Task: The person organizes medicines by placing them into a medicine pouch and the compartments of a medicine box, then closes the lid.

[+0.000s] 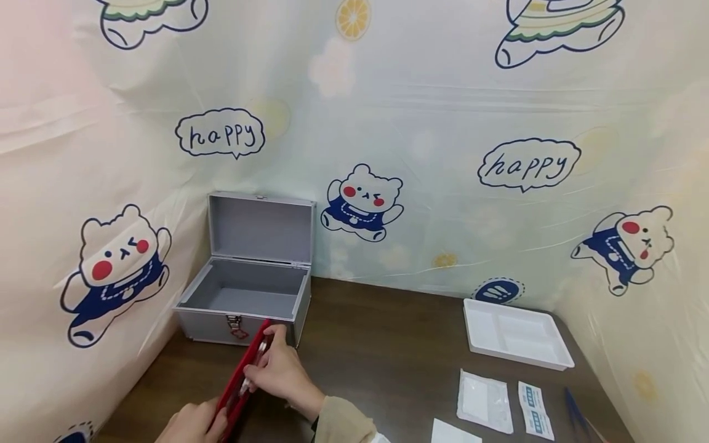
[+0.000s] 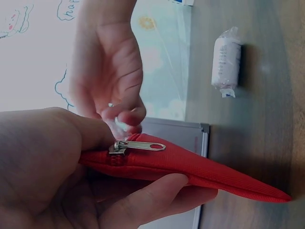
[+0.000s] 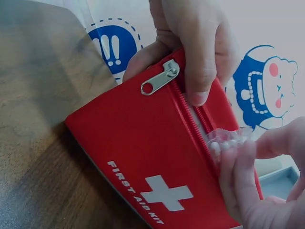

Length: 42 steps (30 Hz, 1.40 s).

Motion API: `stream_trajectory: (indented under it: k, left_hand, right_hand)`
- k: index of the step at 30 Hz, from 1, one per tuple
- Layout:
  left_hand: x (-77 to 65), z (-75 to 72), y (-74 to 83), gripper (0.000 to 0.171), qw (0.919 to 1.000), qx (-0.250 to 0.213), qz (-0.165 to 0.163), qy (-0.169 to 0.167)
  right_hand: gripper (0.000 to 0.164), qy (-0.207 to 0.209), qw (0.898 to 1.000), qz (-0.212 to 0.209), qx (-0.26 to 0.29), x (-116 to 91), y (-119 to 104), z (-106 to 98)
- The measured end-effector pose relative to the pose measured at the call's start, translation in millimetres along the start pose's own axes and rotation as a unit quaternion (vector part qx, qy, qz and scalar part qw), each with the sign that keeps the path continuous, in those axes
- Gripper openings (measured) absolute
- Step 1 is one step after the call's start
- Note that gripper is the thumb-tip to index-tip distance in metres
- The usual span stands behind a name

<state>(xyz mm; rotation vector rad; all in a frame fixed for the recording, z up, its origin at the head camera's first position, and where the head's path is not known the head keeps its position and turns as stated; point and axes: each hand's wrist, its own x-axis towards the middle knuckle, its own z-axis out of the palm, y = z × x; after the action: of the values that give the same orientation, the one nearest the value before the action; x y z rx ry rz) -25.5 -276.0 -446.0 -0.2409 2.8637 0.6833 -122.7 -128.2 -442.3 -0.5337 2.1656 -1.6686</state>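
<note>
My left hand grips a red first aid pouch by its end near the zipper pull, its thumb lying along the zipper. The pouch's zipper is undone and its mouth faces up. At that mouth my right hand pinches a clear packet of cotton swabs, whose white tips show through the plastic. The packet's lower part is hidden inside the pouch. In the head view the pouch stands on edge, slanting just in front of the metal box.
The silver metal box stands at the back left with its lid up. To the right lie a white divided tray, a clear-wrapped packet, a blue-printed strip and blue tweezers. A wrapped roll shows in the left wrist view.
</note>
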Motion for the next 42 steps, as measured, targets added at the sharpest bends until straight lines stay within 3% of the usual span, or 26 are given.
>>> stream_trajectory:
  k: [5, 8, 10, 13, 16, 20, 26, 30, 36, 42]
  left_hand:
    - [5.7, -0.5, -2.4, 0.015, 0.9998, -0.016, -0.005, -0.011]
    - [6.9, -1.6, -2.5, 0.015, 0.9996, -0.025, -0.004, -0.016]
    - [6.1, -3.2, -0.9, 0.017, 0.9995, -0.028, -0.005, -0.014]
    - [4.0, -4.4, -0.1, 0.018, 0.9995, -0.029, -0.002, -0.009]
    - [2.7, -4.5, -0.5, 0.019, 0.9996, -0.027, -0.003, -0.004]
    - [2.6, -3.6, -2.8, 0.018, 0.9998, -0.021, 0.003, 0.005]
    - [5.0, -4.8, -2.4, 0.017, 0.9996, -0.023, -0.008, -0.011]
    - [4.7, -6.1, -3.2, 0.017, 0.9997, -0.020, -0.010, -0.008]
    - [3.6, -4.5, -3.4, 0.017, 0.9998, -0.017, -0.009, -0.011]
    - [2.7, -1.7, -2.6, 0.020, 0.9995, -0.011, -0.019, -0.023]
  right_hand:
    - [0.039, 0.012, 0.997, -0.042, -0.059, 0, 0, -5]
    - [0.026, 0.019, 0.991, -0.078, -0.111, 2, 3, -6]
    - [0.018, 0.024, 0.980, -0.111, -0.161, 3, 6, -6]
    - [0.011, 0.037, 0.957, -0.159, -0.239, 6, 12, -6]
    - [0.005, 0.036, 0.946, -0.192, -0.258, 8, 18, -7]
    - [0.005, 0.015, 0.950, -0.212, -0.230, 9, 25, -18]
    - [0.016, -0.016, 0.956, -0.206, -0.210, 11, 40, -54]
    - [0.017, -0.022, 0.957, -0.180, -0.227, 8, 47, -74]
    - [0.028, -0.061, 0.939, -0.118, -0.318, -7, 69, -86]
    - [0.035, -0.082, 0.920, -0.084, -0.375, -22, 88, -74]
